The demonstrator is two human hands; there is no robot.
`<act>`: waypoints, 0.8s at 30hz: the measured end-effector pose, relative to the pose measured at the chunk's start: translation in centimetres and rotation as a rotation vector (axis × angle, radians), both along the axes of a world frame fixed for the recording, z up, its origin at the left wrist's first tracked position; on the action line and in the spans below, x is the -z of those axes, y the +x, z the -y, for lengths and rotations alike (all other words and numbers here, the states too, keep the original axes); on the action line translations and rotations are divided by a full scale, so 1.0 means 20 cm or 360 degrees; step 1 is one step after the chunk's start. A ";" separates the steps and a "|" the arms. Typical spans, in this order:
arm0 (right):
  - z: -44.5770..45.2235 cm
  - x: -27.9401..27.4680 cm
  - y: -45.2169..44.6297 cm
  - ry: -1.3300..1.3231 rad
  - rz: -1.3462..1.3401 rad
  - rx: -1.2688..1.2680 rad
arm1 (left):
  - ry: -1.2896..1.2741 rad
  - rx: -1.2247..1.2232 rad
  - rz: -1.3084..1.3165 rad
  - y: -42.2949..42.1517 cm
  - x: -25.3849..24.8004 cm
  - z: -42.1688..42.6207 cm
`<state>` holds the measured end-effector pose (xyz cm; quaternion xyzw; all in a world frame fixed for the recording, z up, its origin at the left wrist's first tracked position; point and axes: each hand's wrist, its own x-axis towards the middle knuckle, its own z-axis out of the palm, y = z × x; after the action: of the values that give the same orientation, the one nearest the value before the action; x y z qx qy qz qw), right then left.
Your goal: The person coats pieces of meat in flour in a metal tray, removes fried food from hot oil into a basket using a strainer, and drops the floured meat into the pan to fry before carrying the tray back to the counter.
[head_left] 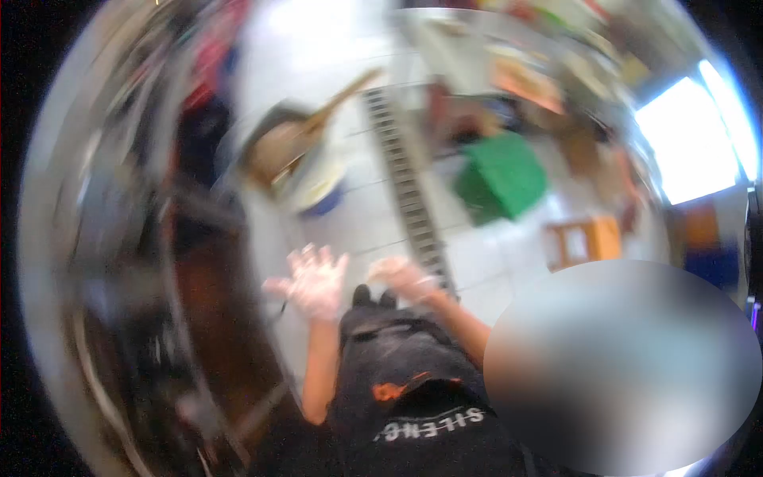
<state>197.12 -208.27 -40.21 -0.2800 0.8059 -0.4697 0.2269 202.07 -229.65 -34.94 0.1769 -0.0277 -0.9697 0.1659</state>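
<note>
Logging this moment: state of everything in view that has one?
Left hand: fingers spread, nothing held.
Right hand: fingers bent; too blurred to tell if holding anything.
Green container: on floor; open or shut unclear.
Floor grate: set in floor.
Bright panel: glaring; lamp or daylight unclear.

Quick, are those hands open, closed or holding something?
Left hand: spread open, nothing visible in it.
Right hand: too blurred to tell.

- I'm looking from a head-worn wide view, forward and steeply down.
- Wearer's dark top nearest; left hand, right hand beyond.
- Drain grate farther off.
</note>
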 end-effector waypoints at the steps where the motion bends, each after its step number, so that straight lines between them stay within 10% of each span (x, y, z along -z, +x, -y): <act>1: 0.00 -0.02 -0.04 -0.0098 -0.0152 -0.0081 | 0.0004 0.0109 0.0001 -0.15 -0.04 -0.11; 6: -0.24 -0.47 -0.31 0.0189 0.1150 0.0315 | -0.0107 0.0447 -0.0021 -0.73 -0.10 -0.62; 12: -0.56 -0.43 -0.64 -0.0653 0.0980 0.0460 | -0.0011 0.0735 0.0083 -1.18 -0.11 -0.97; 24: -1.61 -0.32 -1.62 -0.0222 0.1049 0.1642 | 0.0180 0.1056 -0.0399 -2.12 0.23 -1.19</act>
<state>164.80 -176.15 -33.73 0.2920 0.6923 -0.6323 0.1887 159.74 -205.79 -39.59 0.0470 -0.0095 -0.9850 -0.1660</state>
